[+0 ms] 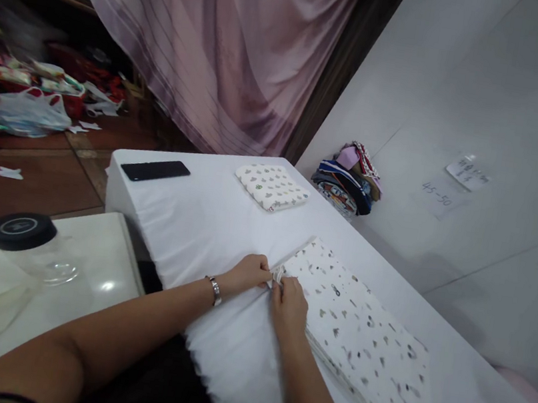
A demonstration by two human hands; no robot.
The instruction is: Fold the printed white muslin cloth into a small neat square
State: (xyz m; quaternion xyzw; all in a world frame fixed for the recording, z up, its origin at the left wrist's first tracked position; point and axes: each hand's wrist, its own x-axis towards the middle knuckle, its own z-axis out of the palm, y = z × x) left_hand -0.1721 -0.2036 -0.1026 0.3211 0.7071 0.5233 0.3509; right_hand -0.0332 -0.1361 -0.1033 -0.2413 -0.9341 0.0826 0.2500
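Observation:
A long folded white cloth with small printed figures (pixel 356 329) lies on the white-covered table. My left hand (pixel 249 274), with a metal bracelet at the wrist, pinches a bunched bit at the cloth's near left corner. Right beside it, my right hand (pixel 289 307) is closed on the same corner, fingers bent over the edge. Between the fingertips the gathered fabric shows as a small white twist; its exact shape is partly hidden. Farther back sits a smaller folded printed cloth (pixel 272 187), apart from both hands.
A black phone (pixel 155 170) lies near the table's far left corner. Folded clothes (pixel 348 178) are piled against the wall (pixel 467 90). On a side table at left stands a clear jar with a black lid (pixel 19 230). A pink curtain (pixel 222 40) hangs behind; bags (pixel 34 112) litter the floor.

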